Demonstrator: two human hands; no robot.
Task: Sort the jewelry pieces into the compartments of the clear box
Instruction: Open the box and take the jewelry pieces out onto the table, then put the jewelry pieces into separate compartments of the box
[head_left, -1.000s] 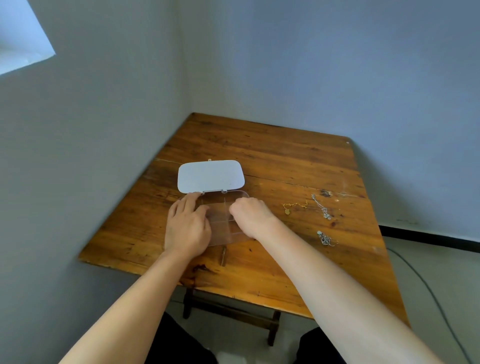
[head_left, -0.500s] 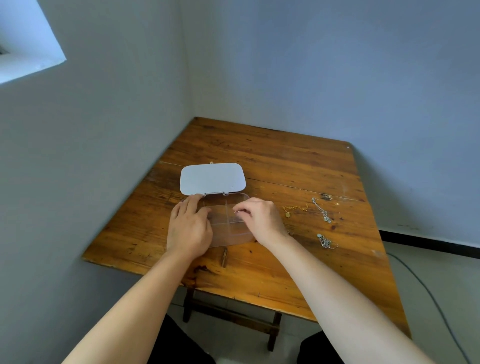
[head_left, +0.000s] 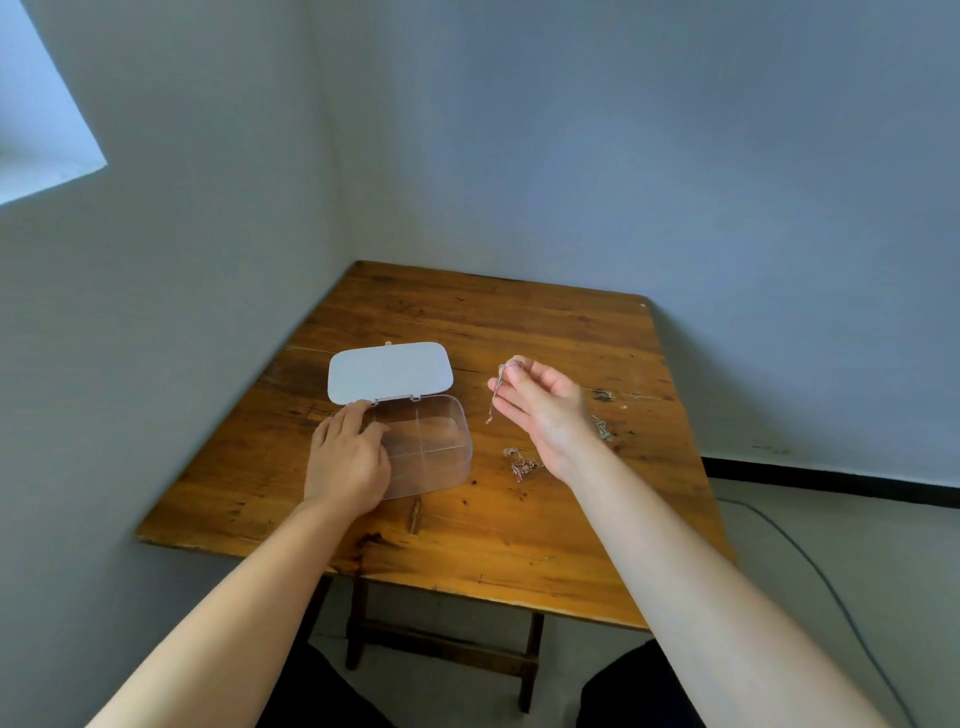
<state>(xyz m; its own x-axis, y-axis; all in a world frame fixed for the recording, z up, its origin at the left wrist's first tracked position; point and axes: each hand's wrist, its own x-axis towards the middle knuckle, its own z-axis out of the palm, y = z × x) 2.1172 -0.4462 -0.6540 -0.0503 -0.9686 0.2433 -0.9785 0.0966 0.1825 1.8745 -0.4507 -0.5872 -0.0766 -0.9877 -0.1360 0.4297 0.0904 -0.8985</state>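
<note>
2 hands (head_left: 347, 457) (head_left: 540, 410), chain (head_left: 496, 397) lifted, clear box (head_left: 441, 447) open

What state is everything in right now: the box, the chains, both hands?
Clear box: open, compartments look empty.
Lid: flipped back, lying flat.
Thin chain: dangling from right hand.
Chain pile: loose on table.
Left hand: resting on box.
Right hand: raised, pinching chain.

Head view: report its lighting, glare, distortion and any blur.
Head view: soft daylight from a bright opening at upper left; white glare washes out the open lid; wide-angle stretch makes the forearms loom and the table splay; the chain hanging from the right hand is thin and slightly soft; the clear box under the left hand shows dividers faintly.
</note>
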